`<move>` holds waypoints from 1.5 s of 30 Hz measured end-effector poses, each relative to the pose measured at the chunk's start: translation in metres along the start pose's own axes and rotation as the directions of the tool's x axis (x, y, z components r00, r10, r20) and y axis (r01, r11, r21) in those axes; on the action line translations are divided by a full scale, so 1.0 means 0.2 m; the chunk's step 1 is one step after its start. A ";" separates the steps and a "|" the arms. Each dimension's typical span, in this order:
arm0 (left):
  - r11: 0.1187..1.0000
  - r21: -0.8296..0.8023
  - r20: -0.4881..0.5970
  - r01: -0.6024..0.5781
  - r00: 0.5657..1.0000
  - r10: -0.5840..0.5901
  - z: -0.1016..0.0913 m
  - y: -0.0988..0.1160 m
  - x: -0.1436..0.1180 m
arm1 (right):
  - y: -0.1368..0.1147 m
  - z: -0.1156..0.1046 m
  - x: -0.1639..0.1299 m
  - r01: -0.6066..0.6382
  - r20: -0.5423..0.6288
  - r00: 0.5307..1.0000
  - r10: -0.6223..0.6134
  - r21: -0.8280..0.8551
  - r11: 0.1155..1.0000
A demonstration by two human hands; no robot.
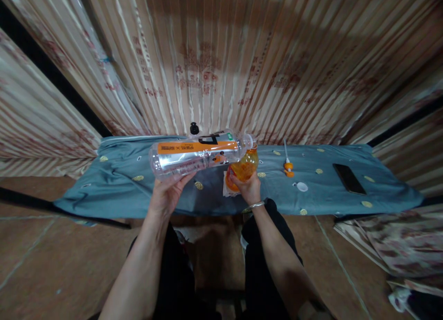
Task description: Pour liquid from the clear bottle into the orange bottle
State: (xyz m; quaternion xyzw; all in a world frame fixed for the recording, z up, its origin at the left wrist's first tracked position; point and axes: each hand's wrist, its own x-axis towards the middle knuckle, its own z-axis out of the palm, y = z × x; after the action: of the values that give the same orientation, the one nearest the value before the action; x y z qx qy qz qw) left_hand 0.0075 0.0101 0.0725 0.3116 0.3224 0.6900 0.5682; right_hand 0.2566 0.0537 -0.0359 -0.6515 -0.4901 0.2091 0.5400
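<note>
My left hand (pixel 169 190) holds a large clear plastic bottle (pixel 197 154) with an orange label, tipped on its side so its open mouth points right. The mouth sits over a small orange bottle (pixel 244 169), which my right hand (pixel 248 187) grips from below on the table. A silver bracelet circles my right wrist. An orange pump sprayer head (pixel 288 165) with a white tube lies on the cloth to the right, and a white cap (pixel 302 186) lies just beyond it.
A low table under a blue-grey patterned cloth (pixel 117 181) spans the view. A black phone (pixel 349 178) lies at its right end. A small black cap (pixel 194 128) sits at the back edge. Striped curtains hang behind. Folded fabric (pixel 384 246) lies on the floor right.
</note>
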 end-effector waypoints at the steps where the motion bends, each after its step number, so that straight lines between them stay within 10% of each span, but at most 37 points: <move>1: 1.000 0.002 0.003 -0.002 1.000 0.002 0.00 0.00 0.00 | 0.00 0.00 0.00 -0.003 0.002 1.000 0.003 0.008 1.000; 45: 1.000 -0.015 -0.015 0.003 1.000 -0.003 0.01 0.00 0.00 | -0.01 0.00 0.00 0.001 0.007 1.000 -0.001 -0.067 0.998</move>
State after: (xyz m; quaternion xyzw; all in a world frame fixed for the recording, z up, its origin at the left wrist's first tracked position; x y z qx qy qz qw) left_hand 0.0085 0.0107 0.0733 0.3017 0.3220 0.6939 0.5691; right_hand 0.2562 0.0533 -0.0340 -0.6681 -0.4991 0.1945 0.5164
